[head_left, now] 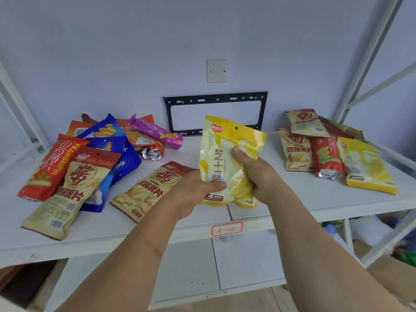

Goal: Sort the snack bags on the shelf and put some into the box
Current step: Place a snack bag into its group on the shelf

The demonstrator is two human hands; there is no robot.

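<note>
Evidently for a look at its label, the left hand [198,188] and right hand [254,170] both grip the yellow snack bag [227,158] upright above the shelf [202,152], between the left and right piles.

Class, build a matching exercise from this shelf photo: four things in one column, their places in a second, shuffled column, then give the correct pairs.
Things:
1. yellow bag
2. purple bag
3. black bracket
4. red-bordered label

Places:
A. on the shelf's front edge
B. held up in both hands
C. on the wall behind the shelf
D. on top of the left pile

Pairs: 1-B, 2-D, 3-C, 4-A. The left hand grips the yellow bag low, the right hand grips its side.
</note>
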